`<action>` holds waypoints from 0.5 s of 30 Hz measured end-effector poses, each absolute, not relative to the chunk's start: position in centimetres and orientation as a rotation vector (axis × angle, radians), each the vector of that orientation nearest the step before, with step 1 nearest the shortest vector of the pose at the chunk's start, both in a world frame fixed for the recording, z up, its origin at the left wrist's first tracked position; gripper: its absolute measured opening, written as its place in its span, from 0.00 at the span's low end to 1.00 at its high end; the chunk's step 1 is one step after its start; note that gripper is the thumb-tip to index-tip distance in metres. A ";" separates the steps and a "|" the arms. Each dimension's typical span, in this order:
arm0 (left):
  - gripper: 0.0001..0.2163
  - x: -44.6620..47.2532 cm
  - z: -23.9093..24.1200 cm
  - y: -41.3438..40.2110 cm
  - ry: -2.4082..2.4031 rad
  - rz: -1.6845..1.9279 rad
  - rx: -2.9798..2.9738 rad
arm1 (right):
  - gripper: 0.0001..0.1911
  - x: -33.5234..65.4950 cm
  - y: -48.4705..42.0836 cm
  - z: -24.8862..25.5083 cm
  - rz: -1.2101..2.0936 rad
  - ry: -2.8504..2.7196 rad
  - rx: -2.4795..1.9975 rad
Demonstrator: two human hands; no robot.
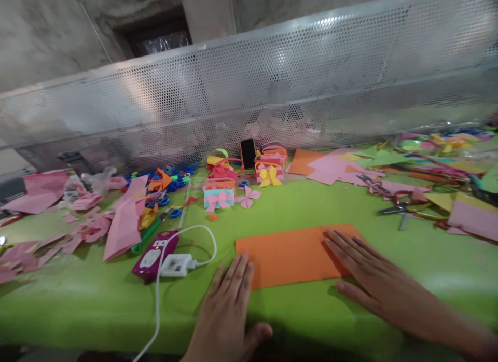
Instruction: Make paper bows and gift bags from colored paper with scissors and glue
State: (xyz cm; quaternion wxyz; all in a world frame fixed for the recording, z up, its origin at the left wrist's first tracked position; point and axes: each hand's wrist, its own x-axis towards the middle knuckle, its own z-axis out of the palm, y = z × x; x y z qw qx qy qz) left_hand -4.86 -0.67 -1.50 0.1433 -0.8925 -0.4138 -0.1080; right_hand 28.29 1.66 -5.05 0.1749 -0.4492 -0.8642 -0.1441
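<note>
- At the far left of the frame, crumpled strips and scraps of pink paper [87, 231] lie across the glossy light-green desk [311, 209].
- Left of centre, a purple plastic power strip [150, 261] holds a white square charger [175, 265], whose white cable [157, 300] loops and runs off the lower edge; a green-handled cutter [151, 232] lies just above the strip.
- At lower centre, the left hand [227, 305] is flat and unclenched, grasping nothing, its fingertips at the left edge of the orange sheet.
- Above it, at mid-frame, a small blue paper bag with a pink bow [218, 198] stands beside a pink paper butterfly shape [248, 196].
- Right of centre in the lower half, the flat rectangular orange paper sheet [288, 255] lies on the desk.
- At lower right, the right hand [368, 274] is open, fingers laid flat over the sheet's right end, thumb below its lower edge.
- Farther right, dark-bladed scissors with red handles [402, 204] lie among coloured papers [474, 217].
</note>
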 end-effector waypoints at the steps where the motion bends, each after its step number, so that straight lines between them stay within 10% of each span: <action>1: 0.38 -5.3 -1.5 -1.0 -1.163 -0.315 -2.530 | 0.42 28.4 1.7 -5.2 -0.405 -2.451 -1.275; 15: 0.33 -6.7 -1.8 0.0 -0.923 -0.392 -2.422 | 0.38 14.3 1.0 2.4 0.532 -2.593 -1.024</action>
